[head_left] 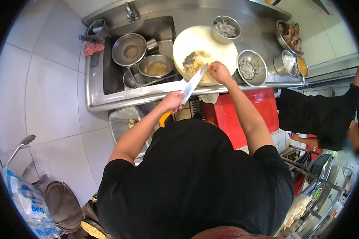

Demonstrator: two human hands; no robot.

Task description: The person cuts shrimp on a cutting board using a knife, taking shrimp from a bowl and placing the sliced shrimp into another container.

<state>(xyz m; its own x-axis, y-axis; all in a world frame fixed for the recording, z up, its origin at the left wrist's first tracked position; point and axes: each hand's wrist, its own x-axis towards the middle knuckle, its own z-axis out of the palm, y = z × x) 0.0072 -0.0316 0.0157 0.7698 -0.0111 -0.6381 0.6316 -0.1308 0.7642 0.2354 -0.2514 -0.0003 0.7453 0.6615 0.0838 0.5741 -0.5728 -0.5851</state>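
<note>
Knife (193, 84) held over the round cutting board (183, 40) at upper centre of the frame, with the work apparently partway through.
The yellow handle is wrapped by the closed left hand (173, 100), and the blade is angled up toward the board's near edge. The right hand (221, 73) is curled beside the blade tip; whether anything is pinched cannot be told. A dark and tan heap (194, 62) is left on the board, uncleared. Greyish pieces have been gathered in the metal container (221, 40) on the board's far right and in the metal bowl (261, 77) just right of it; which batch is finished cannot be told. Used-looking bowls are left in the sink (163, 27), upper left.
</note>
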